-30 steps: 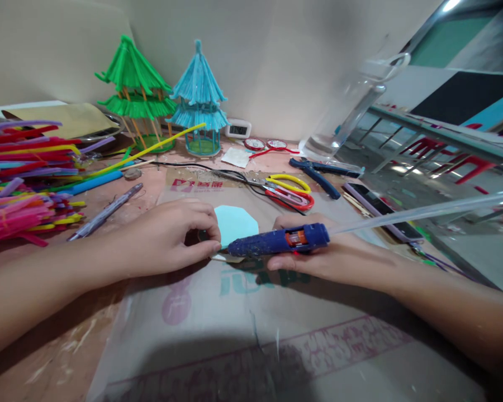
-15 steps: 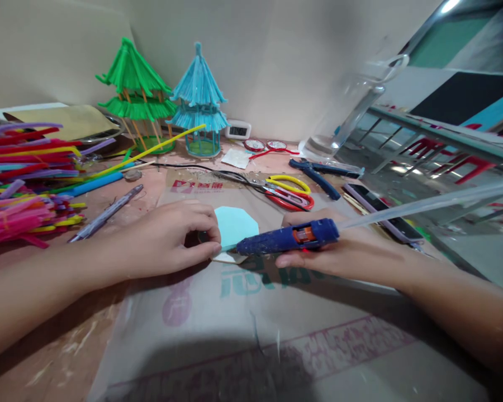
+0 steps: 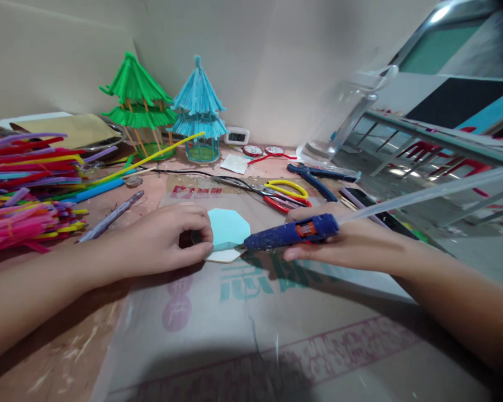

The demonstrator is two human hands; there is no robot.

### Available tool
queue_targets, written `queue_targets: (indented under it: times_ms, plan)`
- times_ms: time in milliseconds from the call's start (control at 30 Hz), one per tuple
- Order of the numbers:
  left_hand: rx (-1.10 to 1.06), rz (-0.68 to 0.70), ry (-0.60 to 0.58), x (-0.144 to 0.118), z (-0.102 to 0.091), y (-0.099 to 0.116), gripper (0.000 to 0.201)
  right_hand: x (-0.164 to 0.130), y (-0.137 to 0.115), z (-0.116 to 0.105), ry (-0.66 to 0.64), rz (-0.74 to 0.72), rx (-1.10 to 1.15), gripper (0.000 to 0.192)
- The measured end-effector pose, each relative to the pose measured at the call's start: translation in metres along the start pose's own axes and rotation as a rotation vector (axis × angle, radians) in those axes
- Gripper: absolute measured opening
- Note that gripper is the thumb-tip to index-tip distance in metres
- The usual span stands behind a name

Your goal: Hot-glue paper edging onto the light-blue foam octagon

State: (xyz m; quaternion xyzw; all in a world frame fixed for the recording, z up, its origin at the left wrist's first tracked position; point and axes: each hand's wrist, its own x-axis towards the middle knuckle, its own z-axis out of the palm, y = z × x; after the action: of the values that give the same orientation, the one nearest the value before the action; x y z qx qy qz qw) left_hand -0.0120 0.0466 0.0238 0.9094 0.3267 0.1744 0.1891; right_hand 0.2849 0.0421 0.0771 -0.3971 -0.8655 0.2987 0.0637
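My right hand (image 3: 335,240) is wrapped round a blue hot glue gun (image 3: 289,233), with a long clear glue stick (image 3: 427,192) jutting from its back end. The gun's nozzle points left and meets the right part of the near edge of a light-blue paper polygon (image 3: 228,226). Under that paper, a white piece with a brown edge (image 3: 225,256) shows where the blue edge is lifted. My left hand (image 3: 182,237) pinches the blue paper's near left side between thumb and fingers. Both pieces lie on a printed plastic sheet (image 3: 218,329).
Bundled pipe cleaners (image 3: 25,195) lie at left. Behind stand a green pagoda model (image 3: 140,95) and a blue one (image 3: 198,106). Scissors (image 3: 287,195), blue pliers (image 3: 314,178), a phone (image 3: 377,209) and a clear plastic jug (image 3: 335,123) are beyond my right hand.
The nozzle has slid right along the near edge of the blue paper. More of the white piece shows beneath it. The view has tilted slightly upward.
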Motion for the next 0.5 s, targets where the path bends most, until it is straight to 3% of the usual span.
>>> queue_targets:
  times_ms: [300, 500]
  plan:
    - [0.084, -0.069, 0.080, 0.003, 0.007, 0.016, 0.026, 0.001, -0.005, 0.000, 0.015, -0.004, -0.070, 0.041]
    - [0.054, -0.020, 0.102, 0.005, 0.012, 0.016, 0.017, 0.002, -0.005, 0.001, -0.003, -0.016, -0.056, 0.039]
